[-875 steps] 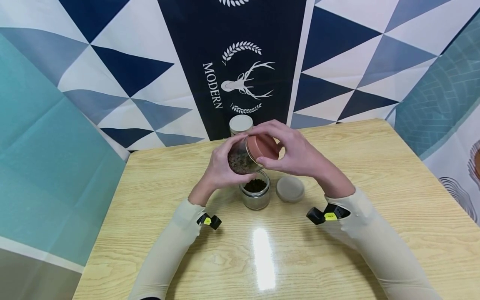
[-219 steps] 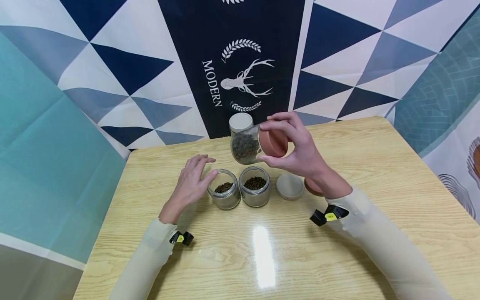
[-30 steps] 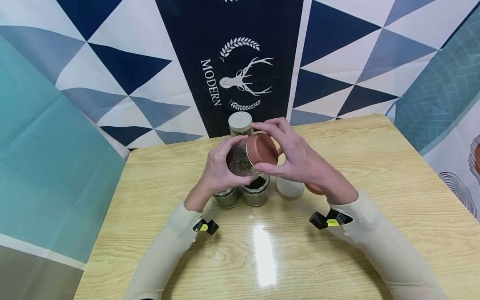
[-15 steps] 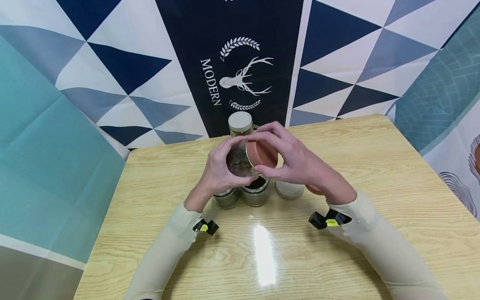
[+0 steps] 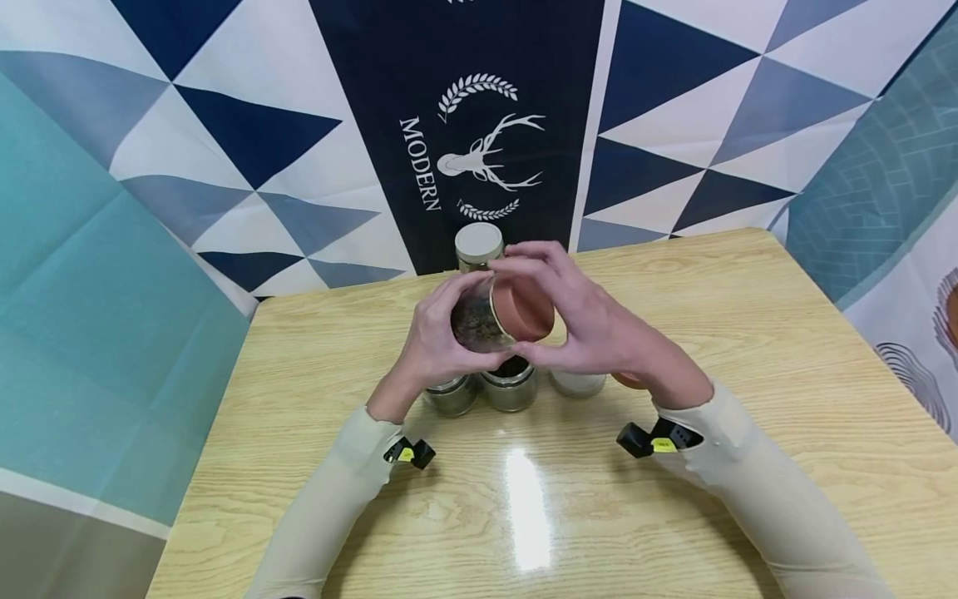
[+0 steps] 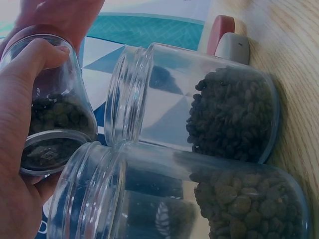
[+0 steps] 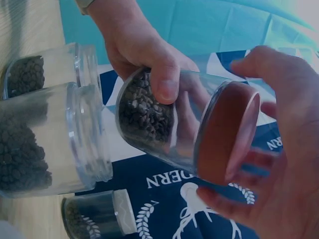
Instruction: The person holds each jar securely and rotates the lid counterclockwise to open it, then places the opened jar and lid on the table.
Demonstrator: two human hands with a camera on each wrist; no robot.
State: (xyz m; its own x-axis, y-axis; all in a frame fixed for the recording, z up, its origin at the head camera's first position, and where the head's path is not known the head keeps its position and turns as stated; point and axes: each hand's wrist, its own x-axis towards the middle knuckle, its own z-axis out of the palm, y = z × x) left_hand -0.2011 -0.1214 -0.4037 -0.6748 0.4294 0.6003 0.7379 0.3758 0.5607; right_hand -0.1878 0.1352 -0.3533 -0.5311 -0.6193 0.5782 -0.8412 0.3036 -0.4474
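My left hand [image 5: 436,333] grips a glass jar [image 5: 477,320] round its body and holds it tilted on its side. Dark bean-like pieces lie inside it. A terracotta-coloured screw lid [image 7: 224,132] sits on the jar's mouth. My right hand [image 5: 591,320] is spread around this lid; in the right wrist view, the thumb [image 7: 254,62] stands off its rim and a gap shows. Below the held jar stand two lidless glass jars, the right one [image 5: 509,393] and the left one [image 5: 451,399], side by side, partly filled with dark bean-like pieces.
A jar with a white lid [image 5: 479,243] stands at the table's back edge. To the right of the lidless jars lie a white lid [image 5: 578,384] and another terracotta-coloured lid [image 5: 630,380], both partly behind my right hand. A patterned cloth [image 5: 479,125] hangs behind the table.
Since 7.3 s ago, my left hand has come from beside the left jar to grip the held jar. In the last second, my right fingers have shifted round the lid and spread from it.
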